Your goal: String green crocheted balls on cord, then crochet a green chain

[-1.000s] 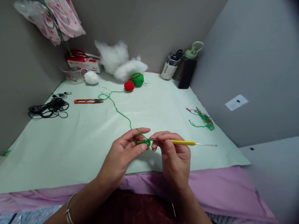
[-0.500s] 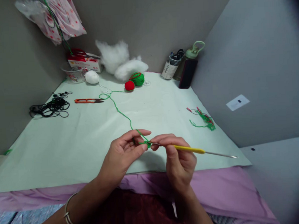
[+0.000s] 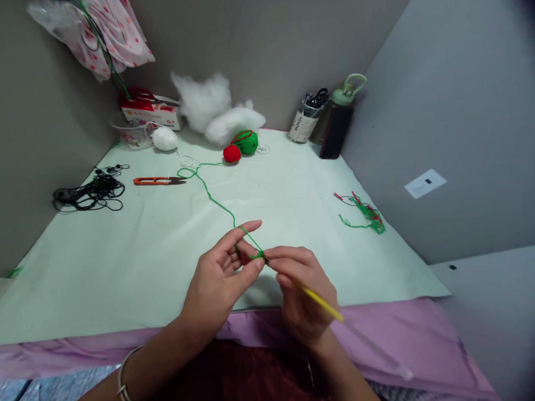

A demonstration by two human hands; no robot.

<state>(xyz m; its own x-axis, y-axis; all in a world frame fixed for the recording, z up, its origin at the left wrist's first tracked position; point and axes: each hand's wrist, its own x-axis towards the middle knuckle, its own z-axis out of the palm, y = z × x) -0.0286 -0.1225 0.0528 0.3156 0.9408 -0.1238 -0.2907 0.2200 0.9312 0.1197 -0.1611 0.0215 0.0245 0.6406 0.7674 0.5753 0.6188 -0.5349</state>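
Note:
My left hand (image 3: 220, 278) pinches a small green crochet piece (image 3: 258, 255), with the green yarn strand (image 3: 213, 200) looped over its raised index finger. That strand runs back across the pale green mat (image 3: 118, 256) to a green yarn ball (image 3: 246, 142) beside a red ball (image 3: 231, 154). My right hand (image 3: 301, 291) is closed on a yellow-handled crochet hook (image 3: 322, 304). The hook's tip sits at the green piece and its handle angles down to the right, blurred at the far end.
Orange snips (image 3: 156, 181) and a tangle of black cord (image 3: 90, 192) lie at left. White stuffing (image 3: 218, 110), a white ball (image 3: 164, 138), a red-white box (image 3: 148, 111), a jar (image 3: 303, 124) and a bottle (image 3: 337, 122) line the back. Yarn scraps (image 3: 362, 214) lie at right.
My right hand has turned, swinging the hook's handle from pointing right to pointing down-right toward me. My left index finger has lifted with the yarn over it.

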